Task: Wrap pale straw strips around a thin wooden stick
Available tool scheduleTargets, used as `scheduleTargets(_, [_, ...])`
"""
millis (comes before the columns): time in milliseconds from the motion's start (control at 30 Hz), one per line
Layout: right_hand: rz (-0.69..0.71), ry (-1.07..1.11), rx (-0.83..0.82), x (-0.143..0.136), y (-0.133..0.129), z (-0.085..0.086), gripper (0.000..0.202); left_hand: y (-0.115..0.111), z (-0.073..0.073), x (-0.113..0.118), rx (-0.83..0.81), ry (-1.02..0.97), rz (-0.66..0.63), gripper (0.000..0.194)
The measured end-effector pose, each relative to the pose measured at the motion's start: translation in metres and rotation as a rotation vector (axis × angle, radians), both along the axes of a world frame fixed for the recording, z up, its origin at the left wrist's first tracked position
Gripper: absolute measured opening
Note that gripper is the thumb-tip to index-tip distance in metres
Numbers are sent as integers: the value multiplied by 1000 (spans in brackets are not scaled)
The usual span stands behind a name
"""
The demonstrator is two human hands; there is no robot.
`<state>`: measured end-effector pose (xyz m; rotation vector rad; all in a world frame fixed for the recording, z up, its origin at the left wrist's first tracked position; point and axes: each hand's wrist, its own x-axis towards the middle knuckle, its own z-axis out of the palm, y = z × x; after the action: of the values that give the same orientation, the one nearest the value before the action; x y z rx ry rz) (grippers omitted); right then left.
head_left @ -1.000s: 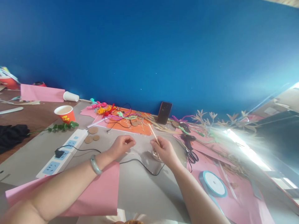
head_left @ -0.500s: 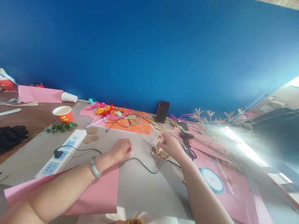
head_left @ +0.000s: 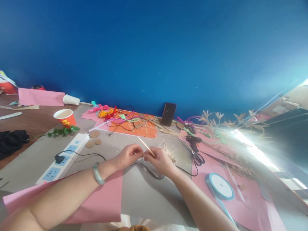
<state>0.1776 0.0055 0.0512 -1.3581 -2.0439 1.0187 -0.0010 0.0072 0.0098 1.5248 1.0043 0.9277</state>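
Over the grey table my left hand [head_left: 132,154] is closed in a pinch, its fingertips meeting those of my other hand; what it grips is too small to name. My right hand [head_left: 157,159] is closed around a thin wooden stick [head_left: 145,145], whose upper end points up and to the left. Just behind my right hand, a clear container of pale dry pieces [head_left: 170,153] is partly hidden. A black cable [head_left: 145,167] runs beneath both hands.
A white power strip [head_left: 64,160], wooden discs [head_left: 94,134] and a red paper cup [head_left: 65,118] stand left. A phone [head_left: 168,114] leans at the wall. Right are a glue gun [head_left: 193,141], scissors [head_left: 197,158] and a ribbon roll [head_left: 220,186]. Pink paper [head_left: 103,199] lies in front.
My right hand has moved left from the container to my left hand, bringing the stick with it. My left hand has shifted slightly right. The ribbon roll and the black cable have shifted a little.
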Motion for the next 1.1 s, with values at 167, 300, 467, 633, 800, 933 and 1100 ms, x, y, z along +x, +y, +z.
scheduleTargets(167, [-86, 108, -17, -1, 0, 0, 25, 1, 7, -1, -72, -97, 10, 21])
scheduleTargets(300, [-158, 151, -70, 0, 0, 3, 27, 3, 10, -3, -105, -119, 42, 36])
scheduleTargets(467, [-189, 154, -78, 0, -1, 4, 27, 4, 12, -6, -150, -120, -9, 27])
scheduleTargets(633, [-205, 229, -93, -1, -2, 2, 31, 3, 13, -7, -186, -167, -11, 21])
scheduleTargets(800, [-225, 334, -152, -4, -3, 1, 35, 2, 14, -5, -168, -195, 6, 23])
scheduleTargets(933, [-214, 328, -155, -6, -4, -2, 29, 1, 14, -6, -152, -174, 5, 22])
scheduleTargets(1100, [-175, 313, -161, -6, -3, -7, 27, 3, 8, -5, -125, -145, 17, 21])
